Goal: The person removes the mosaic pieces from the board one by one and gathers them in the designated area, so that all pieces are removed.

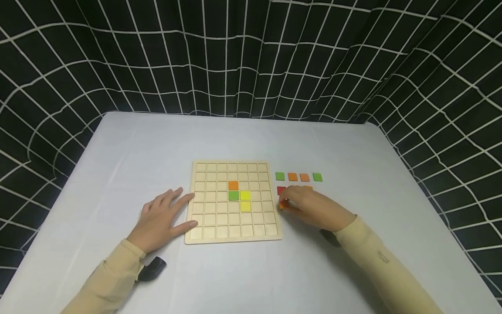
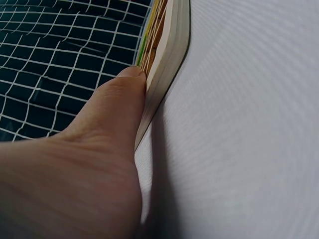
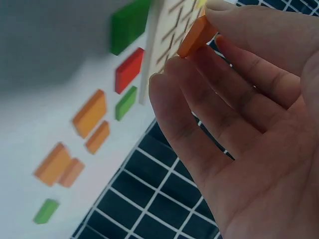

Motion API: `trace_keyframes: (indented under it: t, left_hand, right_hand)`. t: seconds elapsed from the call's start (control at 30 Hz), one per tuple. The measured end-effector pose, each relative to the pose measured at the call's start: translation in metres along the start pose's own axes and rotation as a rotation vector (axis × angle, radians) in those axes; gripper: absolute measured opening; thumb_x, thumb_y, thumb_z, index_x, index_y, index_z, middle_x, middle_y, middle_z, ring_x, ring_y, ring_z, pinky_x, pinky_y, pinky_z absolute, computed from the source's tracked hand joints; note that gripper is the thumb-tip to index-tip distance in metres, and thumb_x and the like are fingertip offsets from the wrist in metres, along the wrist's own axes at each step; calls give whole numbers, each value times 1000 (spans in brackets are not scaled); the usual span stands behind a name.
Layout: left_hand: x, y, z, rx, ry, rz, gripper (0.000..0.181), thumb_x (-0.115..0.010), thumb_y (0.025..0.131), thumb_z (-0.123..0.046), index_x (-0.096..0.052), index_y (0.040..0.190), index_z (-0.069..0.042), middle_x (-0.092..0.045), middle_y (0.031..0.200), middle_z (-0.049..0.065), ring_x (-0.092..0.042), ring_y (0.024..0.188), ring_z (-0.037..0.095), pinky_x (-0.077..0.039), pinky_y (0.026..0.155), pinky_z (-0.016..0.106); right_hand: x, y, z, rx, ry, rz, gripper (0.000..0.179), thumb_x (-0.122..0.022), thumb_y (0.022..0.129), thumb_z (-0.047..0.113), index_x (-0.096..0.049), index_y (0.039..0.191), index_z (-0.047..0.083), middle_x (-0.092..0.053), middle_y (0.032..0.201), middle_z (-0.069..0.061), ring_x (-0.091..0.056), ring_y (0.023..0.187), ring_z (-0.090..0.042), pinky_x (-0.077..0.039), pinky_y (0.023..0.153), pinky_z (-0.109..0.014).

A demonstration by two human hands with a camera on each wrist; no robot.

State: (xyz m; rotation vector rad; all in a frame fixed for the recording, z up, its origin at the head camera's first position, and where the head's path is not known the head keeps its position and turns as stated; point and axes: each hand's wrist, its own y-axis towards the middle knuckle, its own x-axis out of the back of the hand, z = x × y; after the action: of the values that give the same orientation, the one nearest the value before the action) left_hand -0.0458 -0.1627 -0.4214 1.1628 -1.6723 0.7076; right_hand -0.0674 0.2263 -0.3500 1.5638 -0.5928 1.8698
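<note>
A wooden grid board [image 1: 211,220] lies flat on the table. On it, an orange tile [image 1: 233,185] sits behind a green tile [image 1: 233,195], with two yellow tiles [image 1: 245,206] to the right of the green one. My left hand [image 1: 158,218] is spread at the board's left edge, thumb and a fingertip touching the rim. Just beyond the right edge, my right hand [image 1: 315,208] pinches an orange tile [image 3: 196,38] between thumb and fingertips. A red tile [image 1: 281,190] lies beside those fingertips. Under the hand a green tile [image 3: 130,26] shows only in the right wrist view.
Right of the board, a back row holds a green tile [image 1: 279,176], two orange tiles [image 1: 292,176] and another green tile [image 1: 317,177]. More orange tiles [image 3: 90,113] lie nearer, partly hidden by my right hand in the head view. A dark gridded curtain [image 1: 219,56] surrounds the white table [image 1: 235,279].
</note>
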Motion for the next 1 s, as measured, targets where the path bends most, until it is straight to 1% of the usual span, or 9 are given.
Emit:
trace_keyframes:
  t: [0.1,0.27,0.37,0.57,0.8,1.0]
  left_hand:
    - [1,0,1,2,3,1,73,-54,86,-65,-38,146,-26,-33,151,12,-30,136,40,-29,96,61]
    - [1,1,2,4,-5,13,73,-54,87,-65,-37,147,-27,-32,152,12,-29,136,40,-29,96,61]
    - [0,1,2,3,-7,16,73,-53,87,-66,-36,147,-27,-32,152,12,-28,137,40,-29,97,62]
    - [1,1,3,0,1,12,74,-53,86,-66,-36,147,-27,-32,152,12,-29,137,40,-29,97,61]
    - [-1,1,3,-9,-1,-6,73,-55,86,-65,-38,146,-27,-33,152,12,-30,136,40,-29,96,61]
    - [-1,1,3,0,-12,7,73,-53,87,-65,-37,147,-27,-32,152,13,-28,137,41,-28,97,61]
  right_hand:
    - [-4,-9,2,36,14,-14,20,-73,83,5,-63,98,13,-62,91,8,-56,83,-4,-51,75,-20]
    - [-14,-19,5,33,24,-24,20,-74,83,6,-63,98,13,-62,94,8,-57,89,-4,-51,80,-20]
    - [-18,-24,6,49,23,-36,21,-75,82,6,-63,98,12,-61,95,8,-57,89,-5,-52,80,-20]
    - [-21,-30,11,61,4,-34,22,-76,80,7,-63,97,13,-61,95,8,-57,89,-4,-51,79,-18]
    - [-27,-34,11,100,-8,-83,22,-77,79,6,-63,96,13,-59,95,7,-57,88,-5,-50,78,-16]
    - [-28,-35,11,106,-27,-89,22,-78,79,7,-64,94,13,-60,94,7,-57,88,-5,-50,77,-16]
